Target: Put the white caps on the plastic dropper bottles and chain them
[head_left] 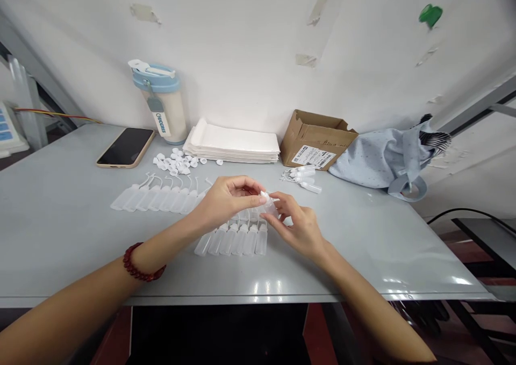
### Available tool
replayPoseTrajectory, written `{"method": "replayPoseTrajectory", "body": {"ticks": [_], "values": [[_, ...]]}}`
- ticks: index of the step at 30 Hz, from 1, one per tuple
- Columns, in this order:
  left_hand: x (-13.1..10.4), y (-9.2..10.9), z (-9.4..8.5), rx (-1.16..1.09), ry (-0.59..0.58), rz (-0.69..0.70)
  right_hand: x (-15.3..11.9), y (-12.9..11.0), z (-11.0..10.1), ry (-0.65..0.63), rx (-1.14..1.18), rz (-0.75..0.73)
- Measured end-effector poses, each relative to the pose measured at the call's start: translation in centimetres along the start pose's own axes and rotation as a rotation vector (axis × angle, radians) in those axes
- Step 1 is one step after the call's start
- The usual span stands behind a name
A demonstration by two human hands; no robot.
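Note:
Between my two hands is a small translucent bottle (270,207) with a white top, tilted above the grey table. The thumb and fingers of my left hand (237,197) are closed on its white top. My right hand (296,222) pinches the bottle's body from the right. Below my hands stands or lies a row of several similar bottles (229,241) with white necks. Another row of bottles (155,198) with thin white straps lies to the left, its right end partly hidden by my left hand. A pile of white caps (173,163) sits behind that row.
Several loose bottles (310,187) lie before an open cardboard box (308,152). White paper stacks (236,142), a blue-lidded tumbler (171,107) and a phone (126,147) are at the back. A light-blue cloth bag (371,155) lies at the right. The table's front edge (226,300) is near me.

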State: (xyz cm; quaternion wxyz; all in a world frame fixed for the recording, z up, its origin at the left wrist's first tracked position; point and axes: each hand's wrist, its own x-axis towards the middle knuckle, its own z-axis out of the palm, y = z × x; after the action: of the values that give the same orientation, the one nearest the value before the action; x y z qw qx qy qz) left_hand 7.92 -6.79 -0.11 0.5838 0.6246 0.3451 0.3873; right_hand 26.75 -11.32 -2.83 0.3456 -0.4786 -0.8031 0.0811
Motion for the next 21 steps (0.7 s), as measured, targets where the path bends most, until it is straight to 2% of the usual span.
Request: {"method": "replayPoseTrajectory", "body": {"ticks": [6, 11, 16, 21], "values": [[-0.1, 0.5, -0.4, 0.169, -0.031, 0.036, -0.2, -0.1, 0.2, -0.003, -0.091, -0.062], [0.0, 0.7, -1.1, 0.232, -0.167, 0.034, -0.3, 0.2, 0.6, 0.088, -0.130, -0.175], [0.0, 1.0, -1.8, 0.327, -0.214, 0.135, -0.1, -0.2, 0.3, 0.011, 0.035, -0.094], [0.0, 1.1, -1.8, 0.263, -0.189, 0.107, -0.1, -0.7, -0.1, -0.016, 0.126, -0.042]]}}
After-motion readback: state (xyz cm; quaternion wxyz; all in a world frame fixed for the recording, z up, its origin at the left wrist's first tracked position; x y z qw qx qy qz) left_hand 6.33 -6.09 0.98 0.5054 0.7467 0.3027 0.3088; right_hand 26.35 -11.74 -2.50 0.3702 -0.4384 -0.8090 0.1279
